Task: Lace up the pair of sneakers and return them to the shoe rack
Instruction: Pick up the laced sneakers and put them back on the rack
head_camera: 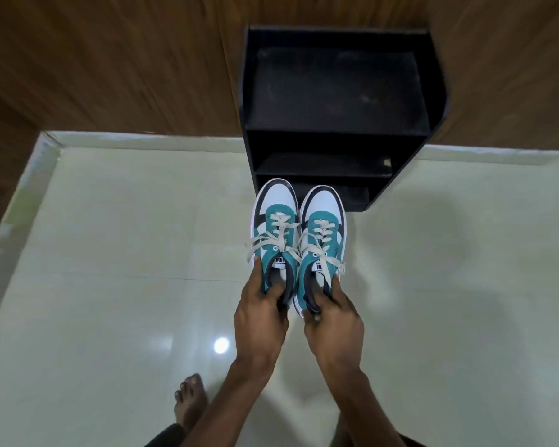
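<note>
Two teal, white and black sneakers are held side by side in the air, toes pointing away from me. My left hand [260,321] grips the heel collar of the left sneaker [275,230], fingers inside the opening. My right hand [333,321] grips the heel collar of the right sneaker [322,233] the same way. Both shoes carry off-white laces threaded through the eyelets, with loose ends hanging at the sides. The black shoe rack [336,137] stands just beyond the toes, its top and lower shelves bare.
The rack stands against a brown wood-panelled wall [110,66]. Glossy pale floor tiles [126,285] spread around me, with a light reflection to the left. My bare left foot [189,401] stands at the bottom of the view.
</note>
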